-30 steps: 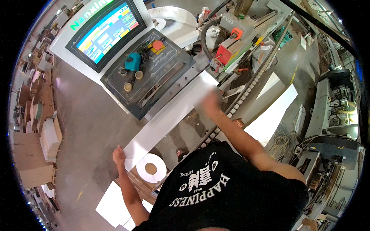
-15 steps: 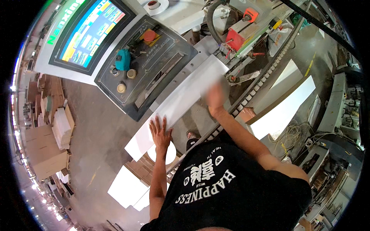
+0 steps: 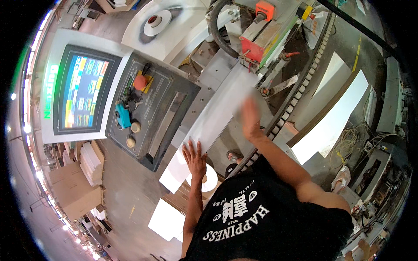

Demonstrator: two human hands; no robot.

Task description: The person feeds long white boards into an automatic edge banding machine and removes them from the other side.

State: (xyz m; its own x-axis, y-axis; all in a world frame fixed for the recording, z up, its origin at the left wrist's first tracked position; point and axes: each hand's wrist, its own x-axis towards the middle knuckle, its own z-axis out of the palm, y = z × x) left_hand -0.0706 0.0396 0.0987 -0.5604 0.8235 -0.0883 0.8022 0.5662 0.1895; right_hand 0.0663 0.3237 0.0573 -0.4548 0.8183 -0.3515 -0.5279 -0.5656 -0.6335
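A long white panel (image 3: 208, 118) lies slantwise along the edge of the machine, its far end by the red block (image 3: 252, 45). My left hand (image 3: 195, 160) rests flat on its near part, fingers spread. My right hand (image 3: 250, 114) is at the panel's right edge, farther up; it is blurred, so its fingers and any grip are hidden. Partly covered by my left forearm, a white round disc-like roll (image 3: 210, 178) sits below the panel.
A control console (image 3: 150, 113) with a lit screen (image 3: 82, 93), knobs and a red button stands left of the panel. A roller track (image 3: 285, 116) runs along the right. White boards (image 3: 331, 119) lie beyond it. Cartons and stacked boards (image 3: 72, 187) stand at far left.
The view has turned, so the console appears farther left and lower. My left hand stays flat on the panel, and my right hand stays near its right edge.
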